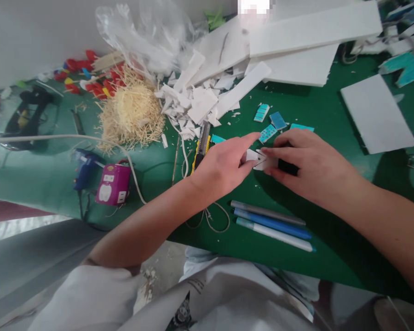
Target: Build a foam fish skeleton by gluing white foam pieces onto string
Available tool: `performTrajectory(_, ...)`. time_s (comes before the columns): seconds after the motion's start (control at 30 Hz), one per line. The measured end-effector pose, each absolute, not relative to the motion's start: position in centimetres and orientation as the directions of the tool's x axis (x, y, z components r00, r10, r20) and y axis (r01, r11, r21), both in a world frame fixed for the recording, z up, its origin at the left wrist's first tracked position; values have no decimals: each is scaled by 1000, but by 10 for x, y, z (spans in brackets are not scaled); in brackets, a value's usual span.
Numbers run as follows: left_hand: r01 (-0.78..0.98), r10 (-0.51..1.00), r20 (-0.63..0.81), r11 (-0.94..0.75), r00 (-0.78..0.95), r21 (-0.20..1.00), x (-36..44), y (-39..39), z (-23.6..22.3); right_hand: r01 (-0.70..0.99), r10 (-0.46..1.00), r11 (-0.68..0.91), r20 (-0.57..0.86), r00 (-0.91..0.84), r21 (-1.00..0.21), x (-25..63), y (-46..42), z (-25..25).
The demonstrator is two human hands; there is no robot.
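White bits (pixel 260 162) | sat between the hands, near the blue dotted bit (pixel 268 134) | left hand (pixel 221 161) and right hand (pixel 305 154) pinched them | looked thin; squeezing hard might have snapped them

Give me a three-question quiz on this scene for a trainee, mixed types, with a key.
1. How many markers lie side by side near the front edge of the green table?
2. True or false: the blue glue gun lies to the left of the purple box.
3. What are the left hand and right hand handling? A) small white pieces B) a marker C) the glue gun

Key: 1. Three. 2. True. 3. A.
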State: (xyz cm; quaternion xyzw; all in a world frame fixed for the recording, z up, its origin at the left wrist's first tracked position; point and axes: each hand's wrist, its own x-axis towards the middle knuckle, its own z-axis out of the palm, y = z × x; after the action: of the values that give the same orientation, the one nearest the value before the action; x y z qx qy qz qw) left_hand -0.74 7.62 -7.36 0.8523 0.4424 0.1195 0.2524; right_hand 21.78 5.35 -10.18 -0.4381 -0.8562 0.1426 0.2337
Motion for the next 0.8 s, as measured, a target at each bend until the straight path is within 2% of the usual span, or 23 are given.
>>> performTrajectory(0.23,672,740,1,-611,673,418,-11,73,-68,719,827,562,277,-489,-408,221,48,-95)
performTrajectory(0.37,694,739,-28,-618,673,368,-16,73,-64,740,841,541,279,-464,-401,225,48,-93)
performTrajectory(0.53,769,807,8,-565,590,299,-24,79,-58,755,853,522,263,-452,-397,227,46,-90)
performTrajectory(0.7,877,899,78,-437,431,199,-24,91,-58,710,813,583,279,-511,-395,225,45,-86)
performTrajectory(0.8,860,897,110,-443,429,255,-25,92,-58,717,816,578,302,-494,-390,225,45,-86)
